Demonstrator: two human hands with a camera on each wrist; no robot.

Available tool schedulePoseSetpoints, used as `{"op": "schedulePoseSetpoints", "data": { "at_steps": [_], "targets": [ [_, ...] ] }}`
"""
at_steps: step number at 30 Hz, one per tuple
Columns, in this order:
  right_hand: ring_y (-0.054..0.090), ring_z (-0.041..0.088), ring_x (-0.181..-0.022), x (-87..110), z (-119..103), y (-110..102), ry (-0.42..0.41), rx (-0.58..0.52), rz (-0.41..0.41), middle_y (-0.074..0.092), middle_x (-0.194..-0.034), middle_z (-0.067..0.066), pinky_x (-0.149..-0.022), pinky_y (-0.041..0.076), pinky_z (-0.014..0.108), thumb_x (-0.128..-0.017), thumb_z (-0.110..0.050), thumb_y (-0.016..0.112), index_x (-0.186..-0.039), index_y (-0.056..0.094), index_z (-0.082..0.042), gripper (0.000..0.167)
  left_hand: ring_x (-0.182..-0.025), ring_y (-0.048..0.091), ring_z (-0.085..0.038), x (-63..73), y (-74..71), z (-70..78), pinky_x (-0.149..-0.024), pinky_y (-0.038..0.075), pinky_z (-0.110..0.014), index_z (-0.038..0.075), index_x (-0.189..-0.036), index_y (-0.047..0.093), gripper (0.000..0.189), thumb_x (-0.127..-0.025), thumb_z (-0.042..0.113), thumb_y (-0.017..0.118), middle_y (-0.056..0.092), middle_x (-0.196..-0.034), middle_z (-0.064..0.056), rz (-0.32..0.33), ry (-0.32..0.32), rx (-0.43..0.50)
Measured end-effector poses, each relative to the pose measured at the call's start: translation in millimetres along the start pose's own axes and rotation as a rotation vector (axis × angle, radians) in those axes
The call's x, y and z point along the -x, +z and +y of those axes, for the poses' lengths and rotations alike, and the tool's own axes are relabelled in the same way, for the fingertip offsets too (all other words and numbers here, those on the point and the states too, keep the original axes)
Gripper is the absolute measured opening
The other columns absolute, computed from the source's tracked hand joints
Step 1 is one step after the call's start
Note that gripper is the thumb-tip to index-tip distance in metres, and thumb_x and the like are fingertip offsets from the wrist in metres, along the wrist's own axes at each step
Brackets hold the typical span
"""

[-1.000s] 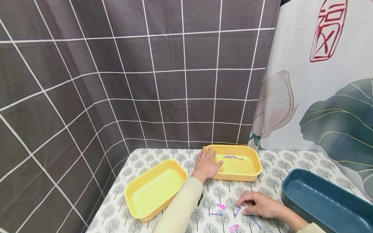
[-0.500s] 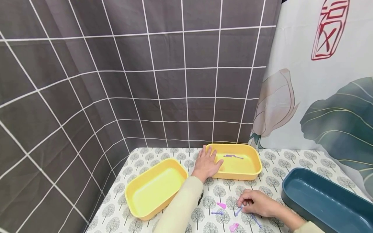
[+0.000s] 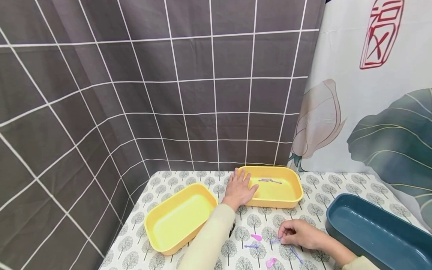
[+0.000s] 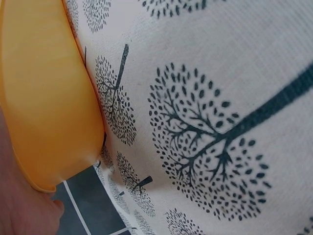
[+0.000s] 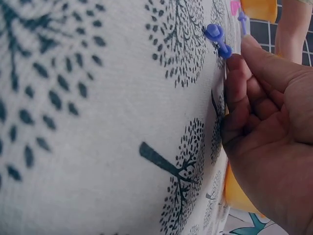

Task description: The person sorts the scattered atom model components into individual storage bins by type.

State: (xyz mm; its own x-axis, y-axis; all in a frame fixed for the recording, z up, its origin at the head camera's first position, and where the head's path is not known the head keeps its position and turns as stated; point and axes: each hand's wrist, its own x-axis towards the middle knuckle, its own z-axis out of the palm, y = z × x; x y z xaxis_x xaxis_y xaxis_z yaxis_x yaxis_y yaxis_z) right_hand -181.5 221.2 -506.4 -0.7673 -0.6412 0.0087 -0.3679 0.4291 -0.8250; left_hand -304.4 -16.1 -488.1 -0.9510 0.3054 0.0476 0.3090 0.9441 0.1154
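My left hand [image 3: 237, 189] rests with spread fingers on the left rim of a yellow bin [image 3: 275, 203] at the back; in the left wrist view part of that hand shows beside the yellow wall [image 4: 54, 93]. Two thin purple sticks [image 3: 270, 181] lie inside this bin. Low over the patterned cloth, my right hand [image 3: 298, 234] pinches one end of a small purple plastic stick [image 3: 275, 240] between thumb and fingers. Another purple stick with knobbed ends [image 5: 215, 33] lies close by on the cloth. A further purple stick [image 3: 251, 246] and two pink teardrop-shaped pieces [image 3: 256, 237] lie to the left.
A second yellow bin [image 3: 156, 243] stands at an angle on the left, with nothing seen in it. At the right is a long dark blue bin [image 3: 341, 228]. A grey gridded curtain [image 3: 233, 97] hangs behind the table. Something small and black [image 3: 232, 229] shows beside the left sleeve.
My right hand has shifted slightly right, its fingers closing on the purple stick, which has swung from steeply slanted to nearly level. The left hand has stayed on the bin.
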Motion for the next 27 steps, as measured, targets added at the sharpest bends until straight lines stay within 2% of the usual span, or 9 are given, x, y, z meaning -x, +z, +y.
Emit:
{"op": "schedulePoseSetpoints", "data": {
  "at_steps": [11, 16, 21, 27],
  "targets": [
    [0.052, -0.005, -0.067, -5.4, -4.2, -5.1, -0.010, -0.018, 0.012, 0.061, -0.076, -0.015, -0.058, 0.046, 0.019, -0.091, -0.013, 0.074, -0.091, 0.070, -0.010, 0.006, -0.157, 0.007, -0.030, 1.5, -2.3, 0.7, -0.127, 0.012, -0.044, 0.022, -0.160, 0.033, 0.067, -0.105, 0.060, 0.026, 0.017, -0.169, -0.002, 0.015, 0.015, 0.018],
    [0.055, -0.003, -0.070, -8.0, -10.5, -11.3, -0.030, 0.030, 0.071, 0.064, -0.078, -0.013, -0.060, 0.050, 0.021, -0.091, -0.017, 0.075, -0.093, 0.071, -0.010, 0.008, -0.157, 0.005, -0.029, -0.3, -1.4, 0.2, -0.127, 0.010, -0.043, 0.023, -0.161, 0.030, 0.069, -0.105, 0.062, 0.024, 0.014, -0.170, -0.001, -0.003, 0.009, 0.004],
    [0.059, 0.000, -0.073, -10.9, -15.7, -18.8, -0.006, 0.030, 0.087, 0.068, -0.082, -0.010, -0.064, 0.053, 0.022, -0.091, -0.018, 0.074, -0.097, 0.072, -0.009, 0.011, -0.157, 0.008, -0.031, -0.9, 0.2, -0.2, -0.127, 0.011, -0.043, 0.022, -0.161, 0.030, 0.070, -0.104, 0.062, 0.023, 0.016, -0.170, -0.001, -0.002, 0.011, -0.005],
    [0.061, 0.003, -0.072, -15.6, -21.1, -27.6, -0.026, 0.055, 0.115, 0.069, -0.084, -0.006, -0.064, 0.055, 0.023, -0.091, -0.018, 0.074, -0.097, 0.072, -0.007, 0.013, -0.157, 0.009, -0.030, -1.0, 0.2, 0.0, -0.127, 0.011, -0.043, 0.022, -0.161, 0.029, 0.069, -0.104, 0.062, 0.024, 0.016, -0.170, -0.001, -0.001, 0.008, -0.007]
  ]
}}
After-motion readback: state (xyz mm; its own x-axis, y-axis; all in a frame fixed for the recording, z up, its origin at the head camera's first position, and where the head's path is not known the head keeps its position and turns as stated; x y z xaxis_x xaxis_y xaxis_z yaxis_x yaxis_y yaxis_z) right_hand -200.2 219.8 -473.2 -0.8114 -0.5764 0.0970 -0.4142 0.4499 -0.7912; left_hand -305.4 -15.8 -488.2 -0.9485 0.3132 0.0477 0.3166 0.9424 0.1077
